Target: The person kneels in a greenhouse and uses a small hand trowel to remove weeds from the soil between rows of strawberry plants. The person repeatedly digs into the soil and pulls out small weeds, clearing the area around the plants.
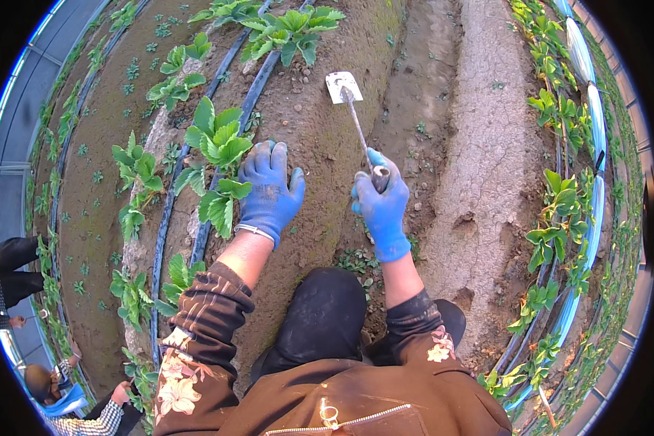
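My left hand (270, 191), in a blue work glove, is held palm down over the soil bed, just right of a strawberry plant (222, 143). Its thumb stands apart from the fingers and nothing is in its grasp; whether it touches the leaves or soil is hard to tell. My right hand (382, 207), also gloved, grips the short handle of a small hand hoe (355, 117). The hoe's thin shaft runs forward to a flat, pale, dirt-marked blade (342, 87) above the bed's sloping side. Lower leaves (218, 204) sit beside my left wrist.
Two black drip hoses (166, 229) run along the planted bed on the left. A trodden furrow (477, 141) lies to the right. Beyond it are another plant row (556, 240) and bunched plastic film (595, 212). Other people (68, 400) are at the far left.
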`<action>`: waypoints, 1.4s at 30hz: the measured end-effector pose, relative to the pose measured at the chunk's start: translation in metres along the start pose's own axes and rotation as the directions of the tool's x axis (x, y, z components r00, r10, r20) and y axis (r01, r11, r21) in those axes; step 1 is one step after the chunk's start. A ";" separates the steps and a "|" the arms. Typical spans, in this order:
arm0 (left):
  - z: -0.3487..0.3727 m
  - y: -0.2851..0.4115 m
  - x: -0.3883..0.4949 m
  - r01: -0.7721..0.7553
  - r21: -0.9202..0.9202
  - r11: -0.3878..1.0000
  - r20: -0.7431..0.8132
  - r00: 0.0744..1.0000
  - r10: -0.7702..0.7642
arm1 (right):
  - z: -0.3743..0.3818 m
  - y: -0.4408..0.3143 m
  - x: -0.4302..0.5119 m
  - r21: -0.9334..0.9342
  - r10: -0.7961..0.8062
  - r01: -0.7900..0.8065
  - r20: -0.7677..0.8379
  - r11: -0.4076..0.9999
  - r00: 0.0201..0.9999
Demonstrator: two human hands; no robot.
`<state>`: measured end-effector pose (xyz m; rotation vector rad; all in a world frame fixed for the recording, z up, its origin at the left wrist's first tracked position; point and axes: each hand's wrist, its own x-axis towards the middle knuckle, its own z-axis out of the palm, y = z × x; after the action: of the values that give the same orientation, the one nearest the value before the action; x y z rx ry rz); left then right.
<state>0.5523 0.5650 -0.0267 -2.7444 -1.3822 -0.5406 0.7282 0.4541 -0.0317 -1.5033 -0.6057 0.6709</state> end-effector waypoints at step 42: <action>0.013 -0.013 0.001 -0.087 0.103 0.991 -0.020 0.996 0.090 | -0.250 -0.032 -0.208 -0.773 -0.279 -0.055 -0.293 0.632 0.914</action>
<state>0.5465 0.5755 -0.0401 -2.6935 -1.2398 -0.4837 0.7684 0.1326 0.0124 -2.3084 -0.7098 -0.0613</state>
